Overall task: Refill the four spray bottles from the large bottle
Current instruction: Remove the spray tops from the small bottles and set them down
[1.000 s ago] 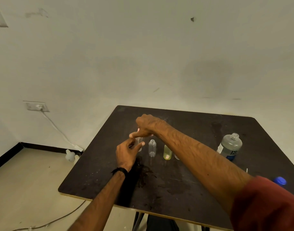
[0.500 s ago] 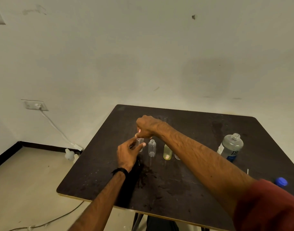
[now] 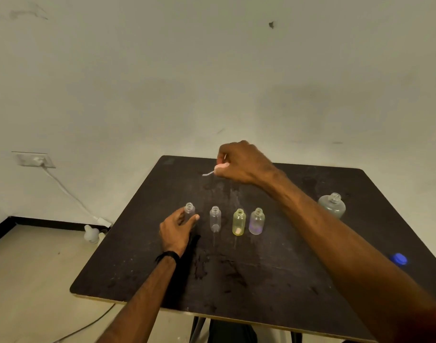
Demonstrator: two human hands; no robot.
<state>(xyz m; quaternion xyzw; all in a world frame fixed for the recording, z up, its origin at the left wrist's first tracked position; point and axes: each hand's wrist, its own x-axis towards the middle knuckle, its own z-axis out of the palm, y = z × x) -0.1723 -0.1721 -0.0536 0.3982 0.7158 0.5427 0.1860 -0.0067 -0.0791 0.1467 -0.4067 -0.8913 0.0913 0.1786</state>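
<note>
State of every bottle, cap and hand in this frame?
Leftmost spray bottle: uncapped, upright, held by left hand.
Other three spray bottles: uncapped, upright.
Large bottle: uncapped, upright.
Blue cap: lying on table.
Right hand: gripping spray head.

There is one camera, worn on the person's head. It looks forward and down at the dark desk (image 3: 273, 280) from above its near edge. The view is wide: it takes in the whole desk top, both arms reaching in from the near side, the far wall (image 3: 212, 82), and floor (image 3: 26, 280) at the left.
</note>
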